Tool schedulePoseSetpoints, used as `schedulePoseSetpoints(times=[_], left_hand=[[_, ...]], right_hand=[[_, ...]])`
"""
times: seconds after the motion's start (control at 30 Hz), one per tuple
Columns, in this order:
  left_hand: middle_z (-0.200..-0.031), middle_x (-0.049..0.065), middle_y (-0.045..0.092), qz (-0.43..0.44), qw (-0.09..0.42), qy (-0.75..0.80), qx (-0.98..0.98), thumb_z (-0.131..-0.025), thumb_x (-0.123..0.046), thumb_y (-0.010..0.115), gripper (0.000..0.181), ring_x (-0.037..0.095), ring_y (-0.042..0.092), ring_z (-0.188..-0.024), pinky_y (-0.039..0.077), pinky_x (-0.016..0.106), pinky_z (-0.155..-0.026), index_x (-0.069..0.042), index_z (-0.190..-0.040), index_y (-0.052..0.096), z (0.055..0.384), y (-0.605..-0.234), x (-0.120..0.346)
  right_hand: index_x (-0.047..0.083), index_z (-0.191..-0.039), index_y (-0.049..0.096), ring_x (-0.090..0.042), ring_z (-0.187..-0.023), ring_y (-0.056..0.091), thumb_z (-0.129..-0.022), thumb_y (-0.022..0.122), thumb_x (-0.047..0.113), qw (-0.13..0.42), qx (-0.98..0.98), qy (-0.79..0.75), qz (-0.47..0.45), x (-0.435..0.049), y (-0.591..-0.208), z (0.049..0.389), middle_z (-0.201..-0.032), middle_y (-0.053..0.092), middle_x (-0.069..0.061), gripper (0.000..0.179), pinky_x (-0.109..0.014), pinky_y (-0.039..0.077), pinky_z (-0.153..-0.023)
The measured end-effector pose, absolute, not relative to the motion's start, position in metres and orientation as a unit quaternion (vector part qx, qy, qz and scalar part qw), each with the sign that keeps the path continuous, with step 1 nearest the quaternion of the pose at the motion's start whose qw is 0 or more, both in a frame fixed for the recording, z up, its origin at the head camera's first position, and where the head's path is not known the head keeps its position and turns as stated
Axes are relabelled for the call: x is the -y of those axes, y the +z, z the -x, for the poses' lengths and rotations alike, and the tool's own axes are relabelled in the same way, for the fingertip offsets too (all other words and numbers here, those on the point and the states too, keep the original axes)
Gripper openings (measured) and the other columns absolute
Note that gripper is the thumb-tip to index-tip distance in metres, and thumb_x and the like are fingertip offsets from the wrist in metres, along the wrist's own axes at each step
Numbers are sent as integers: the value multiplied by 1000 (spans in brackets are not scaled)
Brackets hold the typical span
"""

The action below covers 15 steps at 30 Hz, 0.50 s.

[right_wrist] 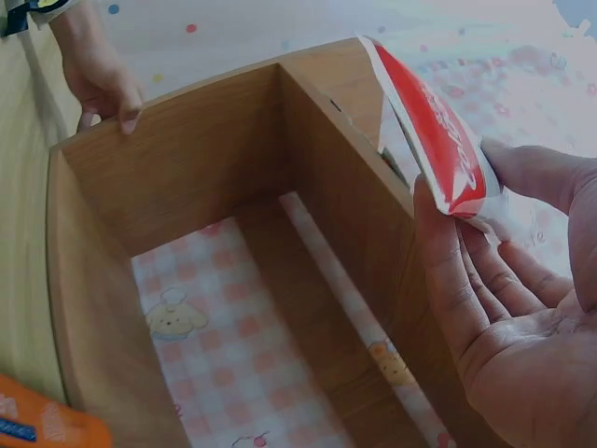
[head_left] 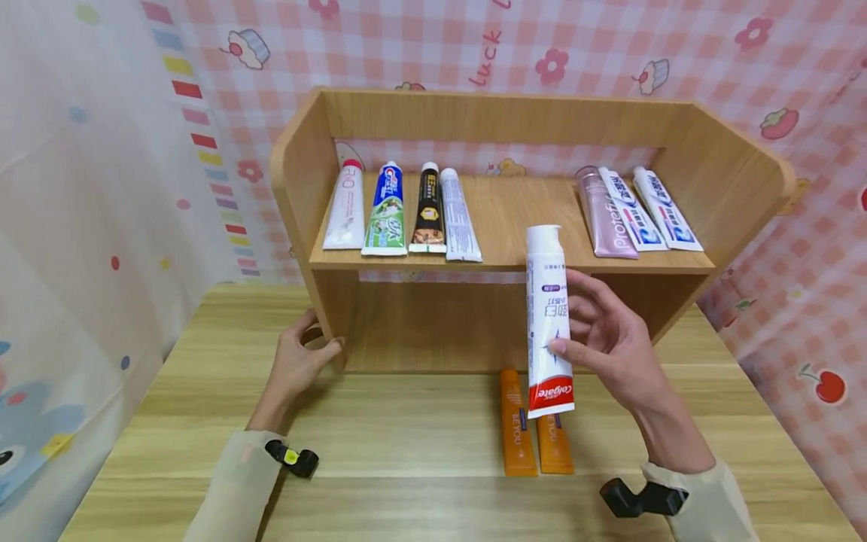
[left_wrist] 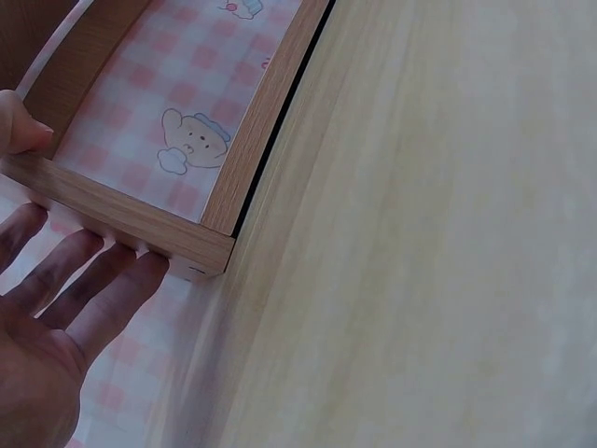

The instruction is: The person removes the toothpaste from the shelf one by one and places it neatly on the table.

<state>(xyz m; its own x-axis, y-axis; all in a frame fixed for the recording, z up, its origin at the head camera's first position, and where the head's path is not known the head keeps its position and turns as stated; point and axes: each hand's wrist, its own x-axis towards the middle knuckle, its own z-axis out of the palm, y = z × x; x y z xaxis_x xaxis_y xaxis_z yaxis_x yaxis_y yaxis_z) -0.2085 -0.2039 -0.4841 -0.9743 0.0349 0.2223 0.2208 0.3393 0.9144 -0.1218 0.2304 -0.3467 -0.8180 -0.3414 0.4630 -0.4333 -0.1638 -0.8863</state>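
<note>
My right hand (head_left: 615,342) pinches a white Colgate toothpaste tube (head_left: 546,301) with a red end, thumb on one face and fingers behind. The tube is held cap up before the upper board of a wooden shelf (head_left: 501,117). In the right wrist view its red end (right_wrist: 448,140) sits between thumb and fingers. My left hand (head_left: 296,361) grips the lower left side panel, thumb inside and fingers outside, as the panel edge (left_wrist: 112,205) in the left wrist view shows. Two orange tubes (head_left: 518,436) lie on the table below, one partly hidden by the Colgate tube.
On the upper board at left lie a white tube (head_left: 345,207), a green-and-blue tube (head_left: 387,214), a black tube (head_left: 429,211) and a pale tube (head_left: 460,218). At right lie a pink tube (head_left: 605,218) and two white-blue tubes (head_left: 667,211). A checked cloth (head_left: 433,45) hangs behind.
</note>
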Motion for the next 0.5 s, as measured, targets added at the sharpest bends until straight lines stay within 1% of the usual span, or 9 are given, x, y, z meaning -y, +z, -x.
schedulePoseSetpoints(times=[0.1, 0.3, 0.5], left_hand=[[-135, 17, 63, 80, 82, -568, 815, -88, -10, 71, 56, 38, 61, -122, 50, 55, -102, -11, -142, 58, 209, -483, 206], [-138, 18, 63, 81, 80, -578, 808, -88, -6, 71, 58, 38, 60, -123, 50, 54, -102, -10, -144, 57, 210, -484, 208], [-137, 20, 63, 87, 82, -589, 799, -87, -4, 71, 58, 39, 61, -121, 50, 55, -102, -8, -143, 57, 209, -485, 205]], right_hand=[[1, -153, 37, -18, -105, 73, -87, 62, -22, 19, 653, 696, -299, -235, -353, 119, -126, 70, -4, 74, -31, 63, -80], [1, -154, 37, -17, -106, 73, -87, 63, -21, -5, 676, 677, -291, -241, -367, 111, -127, 69, -2, 75, -31, 63, -82], [0, -154, 35, -17, -106, 73, -88, 61, -23, -18, 681, 676, -280, -251, -382, 104, -126, 69, -4, 75, -31, 63, -81]])
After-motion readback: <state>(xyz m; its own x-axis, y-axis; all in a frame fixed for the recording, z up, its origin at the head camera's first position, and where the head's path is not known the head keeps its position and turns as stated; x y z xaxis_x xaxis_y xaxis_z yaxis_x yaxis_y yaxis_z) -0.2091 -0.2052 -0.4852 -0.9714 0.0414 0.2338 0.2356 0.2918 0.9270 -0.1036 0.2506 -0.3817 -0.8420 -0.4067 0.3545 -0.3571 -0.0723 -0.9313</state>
